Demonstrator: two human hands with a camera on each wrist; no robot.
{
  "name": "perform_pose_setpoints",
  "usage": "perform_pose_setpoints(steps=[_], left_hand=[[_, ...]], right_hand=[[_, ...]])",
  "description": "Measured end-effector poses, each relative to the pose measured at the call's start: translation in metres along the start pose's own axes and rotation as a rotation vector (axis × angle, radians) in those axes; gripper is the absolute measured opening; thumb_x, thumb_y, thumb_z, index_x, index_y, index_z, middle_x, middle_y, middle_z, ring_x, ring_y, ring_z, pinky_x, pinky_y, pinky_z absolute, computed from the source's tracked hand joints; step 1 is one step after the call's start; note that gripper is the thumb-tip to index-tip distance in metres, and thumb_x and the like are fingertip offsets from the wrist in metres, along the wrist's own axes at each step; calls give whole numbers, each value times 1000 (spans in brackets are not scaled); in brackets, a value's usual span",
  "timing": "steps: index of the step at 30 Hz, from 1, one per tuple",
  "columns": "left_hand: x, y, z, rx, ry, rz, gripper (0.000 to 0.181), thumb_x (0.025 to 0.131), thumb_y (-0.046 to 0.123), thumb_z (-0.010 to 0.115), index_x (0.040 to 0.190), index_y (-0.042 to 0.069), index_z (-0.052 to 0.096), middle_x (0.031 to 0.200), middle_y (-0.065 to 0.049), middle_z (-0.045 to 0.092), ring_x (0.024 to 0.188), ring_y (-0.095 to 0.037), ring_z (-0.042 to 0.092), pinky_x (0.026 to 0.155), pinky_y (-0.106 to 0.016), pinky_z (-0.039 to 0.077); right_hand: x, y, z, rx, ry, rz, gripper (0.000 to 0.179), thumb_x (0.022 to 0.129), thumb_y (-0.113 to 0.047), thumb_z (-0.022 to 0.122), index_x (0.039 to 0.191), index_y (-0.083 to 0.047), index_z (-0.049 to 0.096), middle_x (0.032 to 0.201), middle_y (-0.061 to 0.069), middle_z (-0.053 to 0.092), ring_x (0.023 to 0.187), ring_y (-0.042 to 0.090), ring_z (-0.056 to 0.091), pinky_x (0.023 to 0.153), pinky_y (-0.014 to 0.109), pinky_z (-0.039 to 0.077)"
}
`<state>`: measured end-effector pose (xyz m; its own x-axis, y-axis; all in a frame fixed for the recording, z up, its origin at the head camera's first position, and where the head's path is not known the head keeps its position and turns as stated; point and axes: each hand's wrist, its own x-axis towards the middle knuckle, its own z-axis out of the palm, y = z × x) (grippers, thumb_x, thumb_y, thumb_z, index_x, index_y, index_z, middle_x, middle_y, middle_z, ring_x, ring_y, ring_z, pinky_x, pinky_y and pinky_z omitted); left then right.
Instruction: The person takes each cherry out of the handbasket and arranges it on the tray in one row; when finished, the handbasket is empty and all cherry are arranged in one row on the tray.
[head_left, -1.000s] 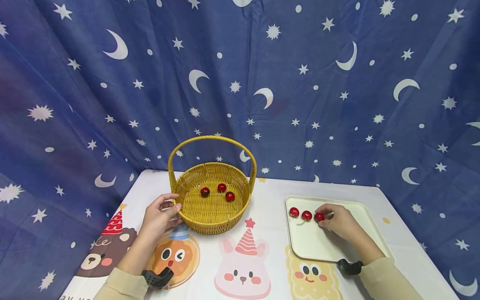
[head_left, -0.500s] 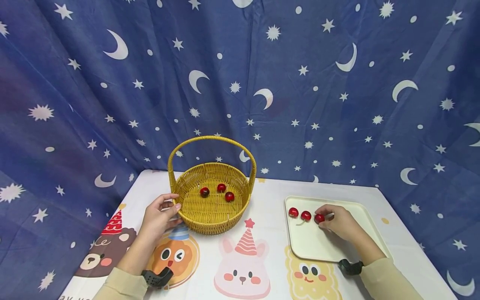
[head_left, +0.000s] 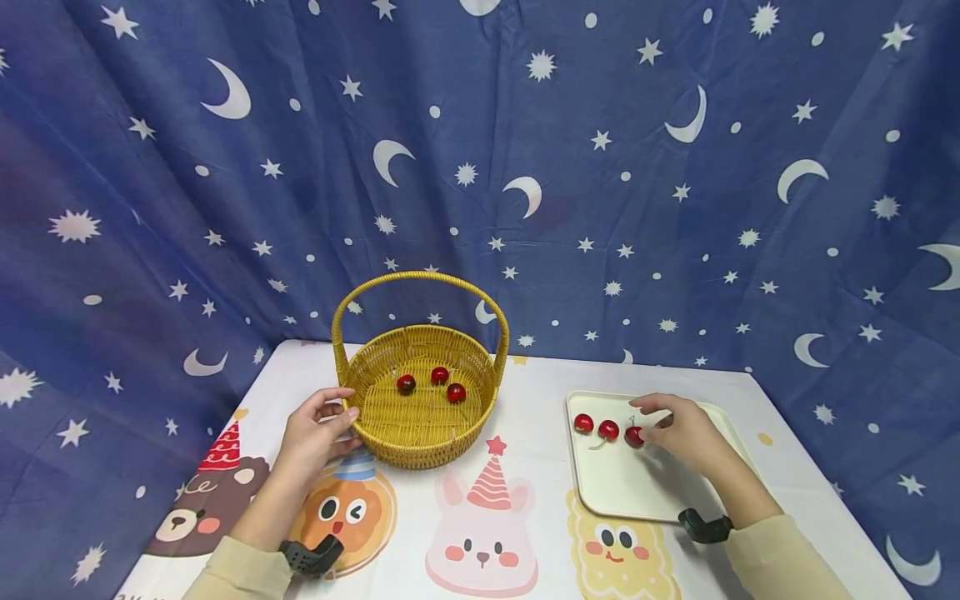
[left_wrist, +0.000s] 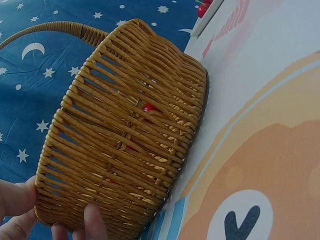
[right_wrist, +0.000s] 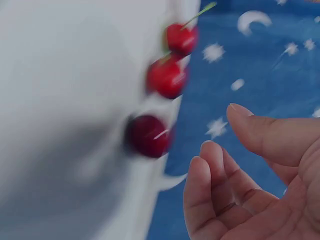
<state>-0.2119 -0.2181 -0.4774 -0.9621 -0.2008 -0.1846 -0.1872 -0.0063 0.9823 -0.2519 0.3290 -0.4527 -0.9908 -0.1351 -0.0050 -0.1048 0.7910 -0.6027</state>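
At the left side of a woven basket (head_left: pixel 423 437), my left hand (head_left: pixel 315 433) pinches the rim, fingers inside and thumb outside. The left wrist view shows the basket's slatted wall (left_wrist: pixel 125 125) close up, with red showing through the gaps. Three cherries (head_left: pixel 456 392) lie on the basket floor. Over the cream tray (head_left: pixel 630 492), my right hand (head_left: pixel 693 433) has its thumb and fingers spread apart, holding nothing. Just left of its fingertips lies a dark red cherry (right_wrist: pixel 149 136), its stem pointing up. Two brighter cherries (head_left: pixel 608 430) sit beside it in a row.
A tall hoop handle (head_left: pixel 420 275) arches over the basket. A white cloth (head_left: pixel 480 542) with cartoon prints covers the table. Behind the table hangs a blue star-and-moon curtain (head_left: pixel 465 125). Black wrist mounts (head_left: pixel 311 554) are on both arms.
My right hand has let go of the dark cherry, its fingers parting and drawing slightly right. That cherry now stays on the tray. The left hand keeps its hold on the basket.
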Motion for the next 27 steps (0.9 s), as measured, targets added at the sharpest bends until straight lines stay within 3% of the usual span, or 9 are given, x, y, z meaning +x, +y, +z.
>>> perform_pose_setpoints(steps=[5,9,16,23,27], left_hand=[[-1,0,-1,0,1,1,44,105,7,68,147,7,55,110,-2,46,86,-10,66,75,-31,69],[-2,0,-2,3,4,3,44,105,6,68,148,6,55,111,-2,46,88,-11,65,75,-31,69],[-2,0,-2,10,2,0,45,105,6,68,148,6,54,111,-3,46,88,-11,66,76,-32,69],[-1,0,-1,-2,-5,11,45,105,7,68,148,5,54,110,-2,46,87,-10,65,75,-32,69],[-1,0,0,-12,-5,28,45,105,5,68,147,4,54,109,-2,45,86,-9,65,73,-31,69]], right_hand=[[-2,-42,2,105,-22,-88,47,89,5,78,134,-7,72,128,24,70,86,19,69,64,28,59],[-2,-79,16,185,-62,-208,46,87,8,79,130,-9,75,123,18,72,84,17,69,62,26,61],[6,-141,49,223,-135,-368,48,88,5,82,130,-17,76,122,9,76,90,15,72,77,27,64],[30,-192,92,304,-233,-433,52,91,3,82,138,-18,71,132,9,73,110,32,75,86,29,65],[55,-211,116,306,-236,-435,56,90,3,82,141,-17,69,134,9,73,121,38,71,95,40,65]])
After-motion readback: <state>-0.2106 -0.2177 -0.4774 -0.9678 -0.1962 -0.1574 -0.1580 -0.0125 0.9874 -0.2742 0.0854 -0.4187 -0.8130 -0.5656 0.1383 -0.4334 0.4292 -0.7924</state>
